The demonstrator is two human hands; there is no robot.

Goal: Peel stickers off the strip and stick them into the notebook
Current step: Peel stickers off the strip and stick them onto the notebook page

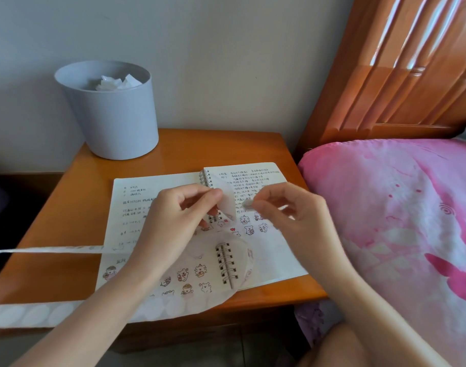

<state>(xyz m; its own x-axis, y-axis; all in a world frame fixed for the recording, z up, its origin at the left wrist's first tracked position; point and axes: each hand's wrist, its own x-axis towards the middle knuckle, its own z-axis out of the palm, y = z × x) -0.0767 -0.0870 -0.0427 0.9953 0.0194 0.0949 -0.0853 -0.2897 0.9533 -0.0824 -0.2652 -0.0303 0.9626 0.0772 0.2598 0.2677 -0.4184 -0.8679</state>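
An open spiral notebook (136,205) with handwriting and small cartoon stickers lies on the wooden nightstand. A long translucent sticker strip (36,312) loops over its lower pages and trails off to the left. My left hand (171,221) pinches the strip's raised end (228,206) above the notebook's spine. Just to the right, my right hand (287,210) pinches a small pale sticker (247,203) between thumb and forefinger, close to that raised end. Several stickers (249,230) sit on the right page below my hands.
A grey bin (113,120) with crumpled white paper stands at the nightstand's (226,149) back left. A pink pillow (398,221) and an orange wooden headboard (401,75) border the right side. The wall runs behind.
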